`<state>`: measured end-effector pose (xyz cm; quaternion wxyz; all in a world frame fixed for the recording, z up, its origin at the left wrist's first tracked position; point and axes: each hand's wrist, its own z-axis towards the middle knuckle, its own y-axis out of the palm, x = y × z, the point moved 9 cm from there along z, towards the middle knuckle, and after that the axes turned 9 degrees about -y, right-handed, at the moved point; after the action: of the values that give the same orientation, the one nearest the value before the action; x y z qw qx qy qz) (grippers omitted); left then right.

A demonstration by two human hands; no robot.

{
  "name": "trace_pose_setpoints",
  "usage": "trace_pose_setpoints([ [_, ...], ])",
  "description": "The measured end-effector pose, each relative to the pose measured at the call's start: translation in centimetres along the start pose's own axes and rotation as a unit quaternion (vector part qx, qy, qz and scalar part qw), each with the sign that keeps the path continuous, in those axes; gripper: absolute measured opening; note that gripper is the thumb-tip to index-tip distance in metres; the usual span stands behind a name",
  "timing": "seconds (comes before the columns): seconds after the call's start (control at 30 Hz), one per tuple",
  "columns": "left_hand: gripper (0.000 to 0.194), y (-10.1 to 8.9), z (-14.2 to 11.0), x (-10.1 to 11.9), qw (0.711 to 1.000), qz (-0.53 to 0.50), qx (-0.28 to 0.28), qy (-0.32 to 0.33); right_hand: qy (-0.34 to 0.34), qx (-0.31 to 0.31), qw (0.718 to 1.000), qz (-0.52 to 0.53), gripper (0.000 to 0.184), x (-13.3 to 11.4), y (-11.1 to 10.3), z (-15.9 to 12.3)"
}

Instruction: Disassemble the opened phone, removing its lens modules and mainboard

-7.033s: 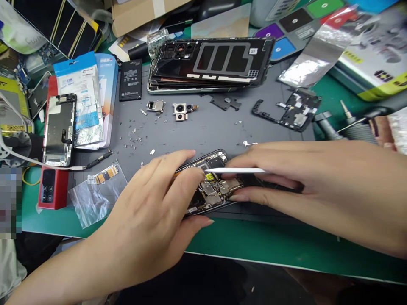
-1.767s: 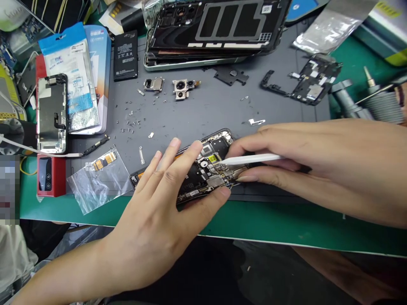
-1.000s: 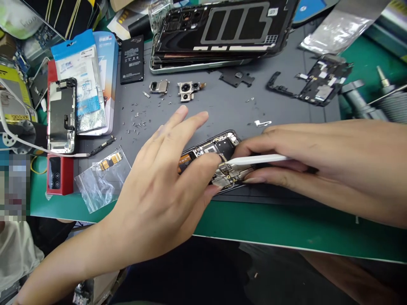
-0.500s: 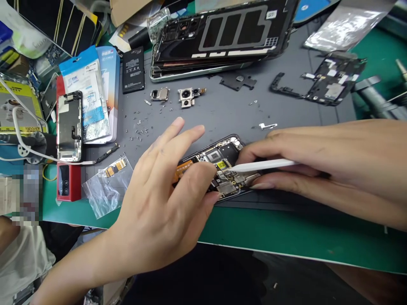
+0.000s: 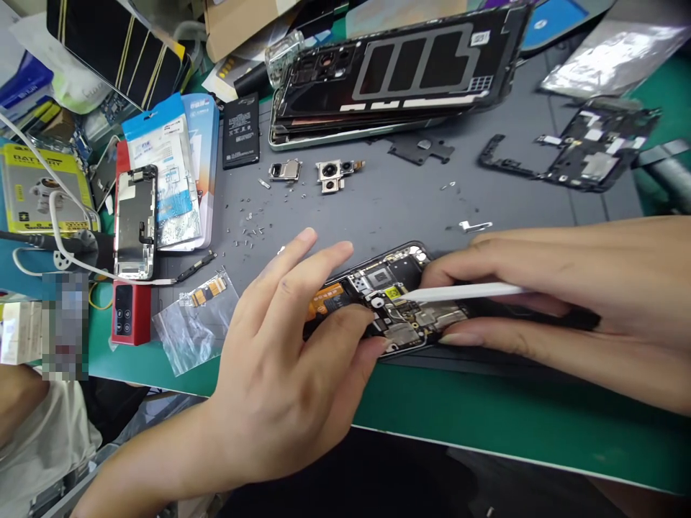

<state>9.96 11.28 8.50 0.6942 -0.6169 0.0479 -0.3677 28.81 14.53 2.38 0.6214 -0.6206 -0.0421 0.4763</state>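
Left to right across the frame:

Screen assembly (image 5: 134, 223), one, silver-backed, far left on the grey mat (image 5: 378, 201), beside blue parts packets (image 5: 162, 165).

Clear bag (image 5: 194, 324) with a flex cable, one, lower left, at the mat's edge.

Loose screws (image 5: 248, 226), too many and too small to count, scattered left of centre.

Small battery (image 5: 240, 140), one, black, upper left of centre.

Camera modules (image 5: 335, 173), two clusters, above centre.

Left hand (image 5: 281, 381), one, lower centre. Grip loose and half spread: forefinger and thumb pressed to the near end of the opened phone, other fingers lifted clear. Nothing enclosed.

Opened phone (image 5: 389, 302), one, centre of frame, flat on the mat near the table (image 5: 486, 417) front edge, board and orange flex exposed. Judged light and stiff in the frame, fragile inside: small connectors and thin flex likely to tear or bend. Best taken by the long outer edges of the frame, never by the board.

White stylus (image 5: 464, 291), one, centre right, tip on the board beside a yellow sticker. Judged light, rigid, smooth.

Right hand (image 5: 583, 302), one, right of centre. Grip closed about the stylus like a pen, lower fingers resting along the phone's near edge.

Stacked back covers (image 5: 404, 72), several, exact number hidden, top centre.

Board frame (image 5: 583, 147), one, black, upper right.
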Motion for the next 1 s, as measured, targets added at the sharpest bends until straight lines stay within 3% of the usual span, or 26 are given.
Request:
trace_pose_setpoints([
  [0.2,0.018,0.3,0.03,-0.31,0.999,-0.023,0.007,-0.027,-0.041,0.007,0.999,-0.003,0.031,-1.1,-0.03,0.61],
  [0.53,0.015,0.83,0.26,-0.43,0.997,-0.047,-0.017,-0.062,-0.005,-0.013,1.0,0.01,0.032,-0.47,0.06,-0.16],
  [1.0,0.007,0.6,0.56,-0.64,0.995,-0.071,-0.001,-0.073,-0.02,-0.035,0.999,-0.002,0.033,-1.06,0.14,-0.05],
])
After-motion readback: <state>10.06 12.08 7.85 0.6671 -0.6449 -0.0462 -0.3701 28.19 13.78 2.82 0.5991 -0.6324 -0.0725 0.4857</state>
